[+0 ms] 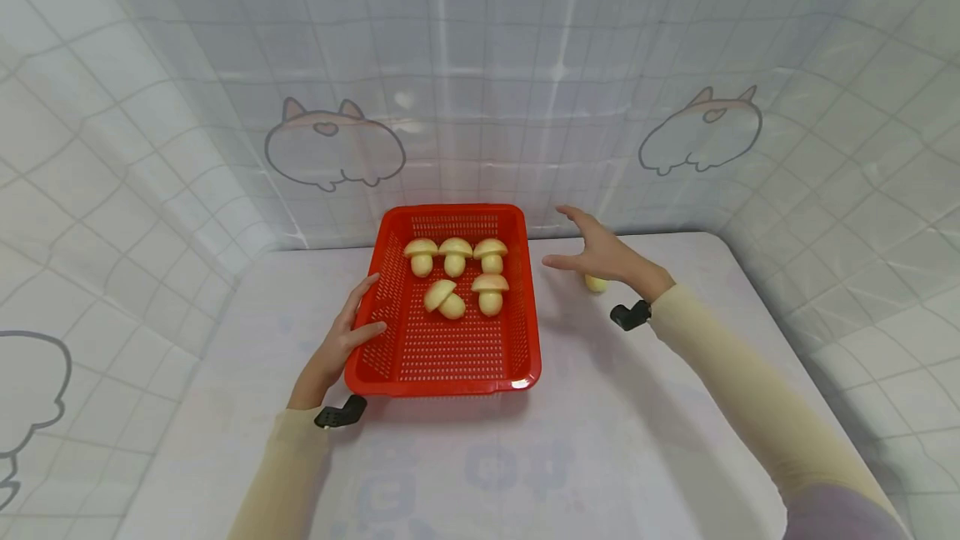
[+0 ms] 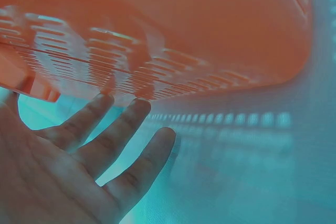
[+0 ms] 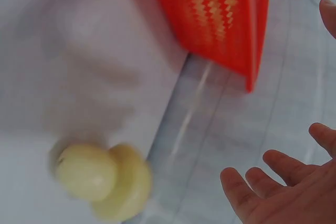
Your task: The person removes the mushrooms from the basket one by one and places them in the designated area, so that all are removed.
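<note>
A red plastic basket (image 1: 450, 357) with slotted walls sits at the middle of the table. Inside it lie several toy mushrooms (image 1: 455, 257) with pale stems and yellowish caps, one of them tilted (image 1: 446, 300). My left hand (image 1: 341, 344) holds the basket's left side, thumb over the rim and fingers along the outer wall (image 2: 121, 135). To the right of the basket, my right hand (image 1: 603, 252) hovers with fingers spread and nothing in them. Below it on the table lies another mushroom (image 3: 89, 174), mostly hidden by the hand in the head view.
A pale sheet with a grid pattern and cartoon outlines (image 1: 333, 144) hangs behind the table and along both sides. The white table (image 1: 600, 440) ends close behind the basket. Dark wrist cameras (image 1: 341, 412) are strapped to both sleeves.
</note>
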Demonstrator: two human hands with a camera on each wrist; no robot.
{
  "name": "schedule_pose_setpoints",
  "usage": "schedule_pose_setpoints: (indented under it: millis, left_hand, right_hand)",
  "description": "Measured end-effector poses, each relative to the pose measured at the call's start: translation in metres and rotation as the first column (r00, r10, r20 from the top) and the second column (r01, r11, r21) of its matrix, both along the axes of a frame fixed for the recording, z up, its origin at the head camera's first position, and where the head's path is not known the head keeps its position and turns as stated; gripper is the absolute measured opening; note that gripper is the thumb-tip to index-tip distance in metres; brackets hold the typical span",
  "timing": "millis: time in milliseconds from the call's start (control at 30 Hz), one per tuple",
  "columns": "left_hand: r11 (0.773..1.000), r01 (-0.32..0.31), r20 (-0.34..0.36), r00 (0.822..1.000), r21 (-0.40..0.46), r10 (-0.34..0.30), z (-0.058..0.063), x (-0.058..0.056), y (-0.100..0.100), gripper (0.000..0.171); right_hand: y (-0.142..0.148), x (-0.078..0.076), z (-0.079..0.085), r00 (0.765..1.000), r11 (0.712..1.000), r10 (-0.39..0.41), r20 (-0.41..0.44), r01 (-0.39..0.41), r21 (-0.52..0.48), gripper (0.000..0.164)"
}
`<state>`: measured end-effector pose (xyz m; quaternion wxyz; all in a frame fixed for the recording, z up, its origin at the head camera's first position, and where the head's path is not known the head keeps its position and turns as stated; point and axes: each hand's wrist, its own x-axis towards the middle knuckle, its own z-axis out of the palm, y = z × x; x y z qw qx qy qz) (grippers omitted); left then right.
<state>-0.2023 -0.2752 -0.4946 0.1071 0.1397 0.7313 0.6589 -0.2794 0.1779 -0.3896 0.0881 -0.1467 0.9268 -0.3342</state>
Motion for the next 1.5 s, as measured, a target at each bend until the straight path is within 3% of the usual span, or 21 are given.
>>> schedule_pose_setpoints:
  millis: [333,467,700,1000,1167,1367,1500]
  left_hand:
    - [1.0,-0.005,0.02,1.0,0.021,0.005,-0.002,-0.001,-0.002,0.078]
    - [1.0,-0.009,0.019,1.0,0.025,0.009,-0.003,-0.001,-0.002,0.078]
    - [0.999,-0.021,0.018,1.0,0.026,0.02,-0.004,-0.001,-0.001,0.075]
    - [0.998,-0.038,0.035,0.999,0.04,0.037,-0.005,-0.001,0.001,0.071]
    - [0.998,-0.055,0.036,0.998,0.03,0.054,-0.005,0.0,0.002,0.07]
    - [0.998,-0.054,0.032,0.998,0.027,0.053,-0.004,-0.003,0.002,0.068]
    - [0.998,-0.053,0.036,0.998,0.027,0.052,-0.005,-0.003,0.001,0.069]
  right_hand:
    - [-0.05,-0.003,0.008,0.992,0.989,0.127,-0.023,-0.128,-0.076,0.103]
    - [-0.069,-0.005,0.006,0.982,0.975,0.185,-0.032,-0.187,-0.116,0.101]
    - [-0.101,-0.004,0.0,0.967,0.962,0.255,-0.008,-0.254,-0.103,0.1]
    - [-0.133,0.002,-0.008,0.964,0.96,0.266,0.03,-0.261,-0.105,0.097]
    - [-0.145,0.001,-0.017,0.945,0.938,0.321,0.068,-0.307,-0.158,0.095]
    - [-0.157,0.002,-0.028,0.949,0.936,0.293,0.119,-0.259,-0.24,0.086]
    - [-0.167,0.005,-0.034,0.938,0.923,0.319,0.134,-0.276,-0.268,0.083]
